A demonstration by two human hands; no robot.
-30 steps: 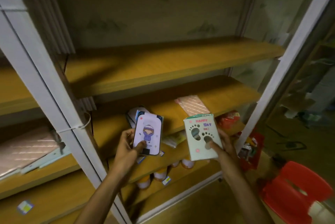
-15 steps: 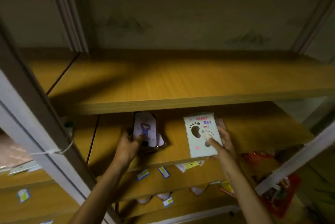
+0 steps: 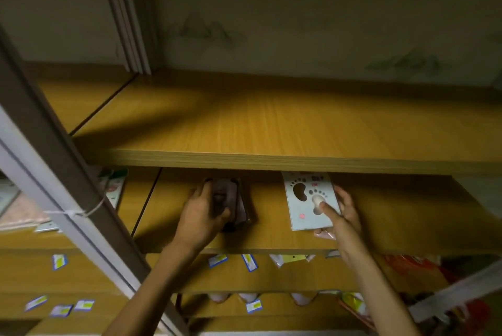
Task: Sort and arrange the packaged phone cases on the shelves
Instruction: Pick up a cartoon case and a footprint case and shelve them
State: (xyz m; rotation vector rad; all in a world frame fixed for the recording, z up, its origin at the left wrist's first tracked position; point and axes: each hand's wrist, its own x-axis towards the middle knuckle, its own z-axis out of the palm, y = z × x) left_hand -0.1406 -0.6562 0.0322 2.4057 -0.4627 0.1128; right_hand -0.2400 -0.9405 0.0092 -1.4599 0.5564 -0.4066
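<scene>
Both hands reach into the shelf in the middle of the frame, under the upper board; the left hand holds a dark pile of cases at center left, thumb on the front and fingers round the left edge, and the pile seems close to the shelf surface, though I cannot tell if it touches; the right hand grips the footprint case at center right, thumb pressed on its front and fingers behind the right edge, and its top edge goes under the upper board; I judge these packages as light, flat and rather stiff, with a smooth film that can slip, so it is best to hold them by the long edges; more packages hang below on the lower shelf
</scene>
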